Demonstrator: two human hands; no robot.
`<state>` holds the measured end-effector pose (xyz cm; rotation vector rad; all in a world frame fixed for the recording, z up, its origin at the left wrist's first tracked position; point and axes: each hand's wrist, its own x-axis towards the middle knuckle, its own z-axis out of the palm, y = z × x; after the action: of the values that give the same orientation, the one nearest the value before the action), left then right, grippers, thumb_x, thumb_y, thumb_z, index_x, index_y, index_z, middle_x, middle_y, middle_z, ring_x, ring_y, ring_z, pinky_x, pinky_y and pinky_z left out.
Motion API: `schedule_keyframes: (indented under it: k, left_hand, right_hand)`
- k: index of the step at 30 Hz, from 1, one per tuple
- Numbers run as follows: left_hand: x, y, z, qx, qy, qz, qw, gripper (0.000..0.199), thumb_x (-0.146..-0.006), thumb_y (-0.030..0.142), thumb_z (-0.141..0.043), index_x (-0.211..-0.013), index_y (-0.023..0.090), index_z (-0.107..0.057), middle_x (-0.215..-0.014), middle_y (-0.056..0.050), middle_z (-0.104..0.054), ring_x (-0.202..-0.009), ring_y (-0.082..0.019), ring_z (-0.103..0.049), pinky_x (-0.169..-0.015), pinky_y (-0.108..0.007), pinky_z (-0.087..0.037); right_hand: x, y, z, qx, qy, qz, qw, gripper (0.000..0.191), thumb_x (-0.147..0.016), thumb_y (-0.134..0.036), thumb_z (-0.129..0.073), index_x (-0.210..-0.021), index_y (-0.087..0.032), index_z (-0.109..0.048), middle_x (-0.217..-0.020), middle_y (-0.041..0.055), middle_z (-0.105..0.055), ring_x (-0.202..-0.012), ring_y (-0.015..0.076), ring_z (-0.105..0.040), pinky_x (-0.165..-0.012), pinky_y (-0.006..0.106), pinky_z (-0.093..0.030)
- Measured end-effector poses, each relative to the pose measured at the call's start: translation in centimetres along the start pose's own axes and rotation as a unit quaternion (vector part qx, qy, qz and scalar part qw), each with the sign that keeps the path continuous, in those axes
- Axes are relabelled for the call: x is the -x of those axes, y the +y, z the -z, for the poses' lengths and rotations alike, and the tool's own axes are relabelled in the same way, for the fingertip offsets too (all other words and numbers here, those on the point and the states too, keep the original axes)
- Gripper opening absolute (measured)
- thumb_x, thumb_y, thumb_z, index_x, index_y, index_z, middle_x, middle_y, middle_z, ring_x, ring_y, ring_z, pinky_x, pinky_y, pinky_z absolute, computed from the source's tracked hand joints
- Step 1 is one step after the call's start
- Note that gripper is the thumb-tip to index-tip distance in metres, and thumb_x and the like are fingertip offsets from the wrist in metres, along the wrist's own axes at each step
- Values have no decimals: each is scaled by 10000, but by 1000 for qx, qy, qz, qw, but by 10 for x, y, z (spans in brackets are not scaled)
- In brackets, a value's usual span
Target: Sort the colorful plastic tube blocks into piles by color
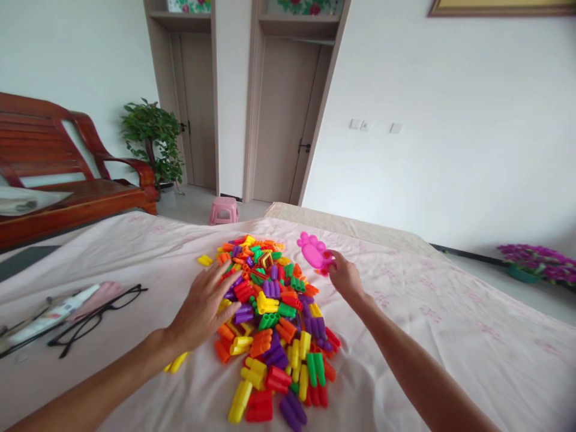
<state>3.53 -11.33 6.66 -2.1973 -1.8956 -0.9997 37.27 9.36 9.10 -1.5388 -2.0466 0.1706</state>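
Observation:
A heap of plastic building pieces (272, 288) in red, orange, yellow, green and purple lies on a pale pink flowered cloth (405, 372). My left hand (204, 303) rests against the left side of the heap, fingers spread, gripping no piece that I can see. On the far right side, my right hand (344, 276) pinches the near end of a pink paw-shaped plastic toy (312, 251). Small red and orange bits show beside those fingertips; whether they are held too, I cannot tell.
Black-framed glasses (99, 312), a white tube (67, 306) and a pink cloth (101, 297) lie at the left. Beyond the covered surface stand a wooden bench (49, 156), a potted plant (153, 135) and a pink stool (224, 210). Purple flowers (540, 261) are at the right.

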Motion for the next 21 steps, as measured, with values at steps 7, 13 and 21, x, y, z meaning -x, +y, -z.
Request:
schedule_keyframes:
  k: [7, 13, 21]
  left_hand:
    - [54, 98, 1, 18, -170, -287, 943, 827, -792, 475, -705, -1524, 454, -322, -1640, -43, -295, -1486, -339, -310, -1217, -619, -156]
    - [41, 119, -31, -14, -160, -289, 944, 730, -777, 444, -724, -1448, 353, -452, -1641, -107, -291, -1480, -384, -292, -1182, -683, -145]
    - [4, 129, -59, -77, -79, -320, 941, 459, -934, 413, -527, -1370, 268, -525, -1596, -129, -366, -1490, -347, -251, -1185, -671, -58]
  right_hand:
    - [43, 63, 26, -276, -81, -209, 935, 572, -662, -113, -540, -1232, -122, -578, -795, 67, -744, -653, 197, -715, -621, 285, -561]
    - [100, 43, 24, -391, -202, -209, 874, 526, -586, -208, -565, -1105, -148, -616, -653, 13, -694, -594, 200, -695, -563, 287, -558]
    - [131, 6, 23, -444, -229, -185, 847, 475, -607, -293, -649, -1062, -159, -644, -707, 15, -709, -602, 181, -665, -549, 274, -503]
